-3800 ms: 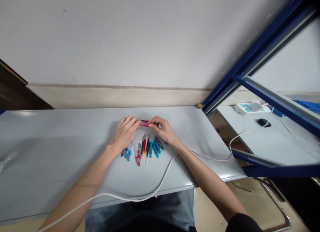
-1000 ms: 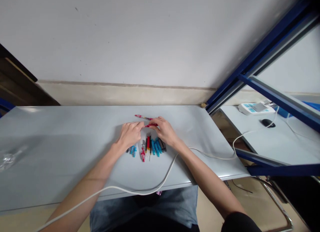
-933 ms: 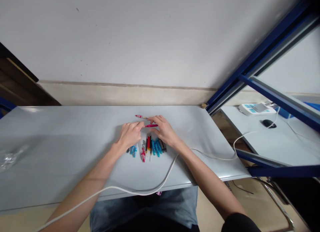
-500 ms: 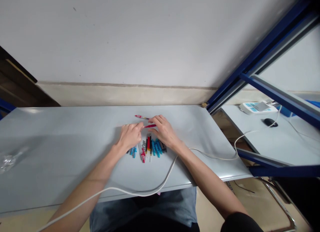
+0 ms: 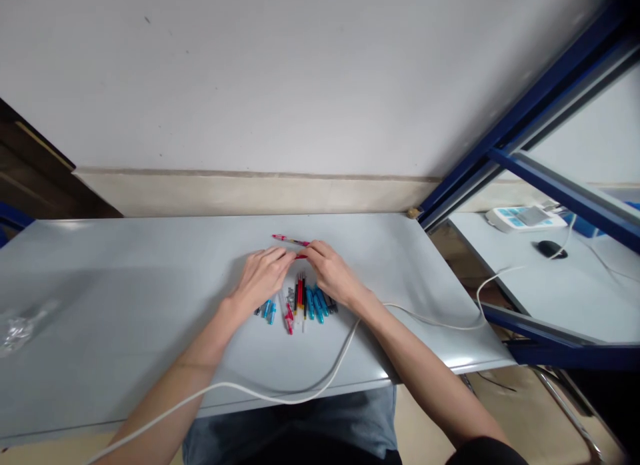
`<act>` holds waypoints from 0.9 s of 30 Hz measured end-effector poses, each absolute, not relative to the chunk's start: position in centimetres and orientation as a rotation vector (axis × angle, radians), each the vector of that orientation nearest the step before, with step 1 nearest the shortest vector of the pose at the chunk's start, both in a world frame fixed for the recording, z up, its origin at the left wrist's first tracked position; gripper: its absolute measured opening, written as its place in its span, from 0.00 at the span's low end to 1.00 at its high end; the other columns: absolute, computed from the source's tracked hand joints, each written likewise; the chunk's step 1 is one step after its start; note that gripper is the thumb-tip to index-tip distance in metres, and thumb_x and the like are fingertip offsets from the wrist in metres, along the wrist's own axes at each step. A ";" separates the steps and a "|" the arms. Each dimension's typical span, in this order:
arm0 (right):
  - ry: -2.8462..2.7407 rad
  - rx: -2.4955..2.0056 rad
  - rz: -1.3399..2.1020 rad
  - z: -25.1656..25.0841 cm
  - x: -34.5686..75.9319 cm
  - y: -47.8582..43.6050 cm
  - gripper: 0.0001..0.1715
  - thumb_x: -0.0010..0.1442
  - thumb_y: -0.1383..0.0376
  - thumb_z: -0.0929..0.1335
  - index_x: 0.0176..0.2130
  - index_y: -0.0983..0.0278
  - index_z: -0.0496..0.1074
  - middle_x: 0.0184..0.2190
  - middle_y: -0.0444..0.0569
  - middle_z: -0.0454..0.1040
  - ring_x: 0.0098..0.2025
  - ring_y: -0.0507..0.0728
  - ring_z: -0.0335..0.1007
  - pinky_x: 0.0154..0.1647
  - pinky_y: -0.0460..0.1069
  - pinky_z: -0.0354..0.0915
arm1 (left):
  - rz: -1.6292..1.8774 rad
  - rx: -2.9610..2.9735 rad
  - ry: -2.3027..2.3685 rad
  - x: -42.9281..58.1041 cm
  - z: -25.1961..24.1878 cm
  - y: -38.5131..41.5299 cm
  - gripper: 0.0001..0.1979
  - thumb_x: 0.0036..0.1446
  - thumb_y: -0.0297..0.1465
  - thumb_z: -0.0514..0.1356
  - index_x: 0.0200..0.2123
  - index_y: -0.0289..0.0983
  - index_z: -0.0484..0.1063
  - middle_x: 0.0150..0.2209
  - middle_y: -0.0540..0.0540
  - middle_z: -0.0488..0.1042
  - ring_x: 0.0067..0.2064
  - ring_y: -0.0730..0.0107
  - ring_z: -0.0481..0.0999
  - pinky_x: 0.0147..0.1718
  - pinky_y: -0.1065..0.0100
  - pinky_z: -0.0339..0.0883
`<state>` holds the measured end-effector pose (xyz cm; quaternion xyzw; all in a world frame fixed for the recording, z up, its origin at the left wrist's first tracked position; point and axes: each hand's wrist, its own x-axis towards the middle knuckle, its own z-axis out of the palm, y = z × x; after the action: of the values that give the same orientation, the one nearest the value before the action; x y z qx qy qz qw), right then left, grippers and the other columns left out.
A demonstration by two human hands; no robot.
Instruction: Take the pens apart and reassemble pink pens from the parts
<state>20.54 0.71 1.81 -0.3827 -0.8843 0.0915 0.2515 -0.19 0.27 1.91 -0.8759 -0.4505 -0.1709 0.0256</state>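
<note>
My left hand [image 5: 261, 277] and my right hand [image 5: 332, 274] meet fingertip to fingertip over a grey table [image 5: 125, 298]. Between them they pinch a small red pen part [image 5: 301, 256]. A finished red pen [image 5: 291, 239] lies on the table just beyond my fingers. Below my hands lies a row of pen parts [image 5: 300, 303]: blue, red, black and clear pieces, partly hidden under my palms.
A white cable [image 5: 320, 385] curves across the table's near edge and runs right to a second table. That table holds a white device [image 5: 525, 218] and a black mouse [image 5: 553, 250]. Blue metal frame bars [image 5: 520, 118] stand at the right. Crumpled clear plastic [image 5: 20, 326] lies far left.
My hands have drawn closer together around the red part. A red pen that was in my hands 3.8 s ago now lies on the table beyond them.
</note>
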 end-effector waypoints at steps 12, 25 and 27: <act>-1.983 -1.189 0.213 2.9 23.0 2.2 0.14 0.74 0.64 0.58 0.39 0.61 0.70 0.34 0.52 0.70 0.39 0.60 0.65 0.42 0.54 0.63 | -0.787 -2.475 -1.588 -3.0 1.8 1.9 0.13 0.58 0.18 0.51 0.35 0.40 0.71 0.36 0.44 0.73 0.41 0.59 0.72 0.40 0.60 0.63; -2.098 -1.081 0.438 2.6 21.8 1.3 0.13 0.74 0.63 0.59 0.45 0.62 0.72 0.39 0.52 0.72 0.41 0.58 0.69 0.44 0.52 0.66 | -0.870 -2.596 -1.478 -2.1 1.5 1.4 0.12 0.61 0.21 0.51 0.34 0.39 0.71 0.36 0.45 0.73 0.38 0.63 0.70 0.38 0.63 0.61; -2.115 -1.078 0.404 2.7 22.0 1.4 0.14 0.75 0.63 0.59 0.46 0.62 0.72 0.40 0.52 0.73 0.42 0.58 0.69 0.44 0.53 0.66 | -0.894 -2.583 -1.510 -2.3 1.5 1.4 0.12 0.61 0.21 0.50 0.34 0.39 0.71 0.36 0.45 0.74 0.38 0.63 0.71 0.37 0.63 0.60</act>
<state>22.00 1.39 2.70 -0.4179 -0.8199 0.1566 0.3587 -2.29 1.41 1.50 -0.8272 -0.4835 -0.2861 0.0095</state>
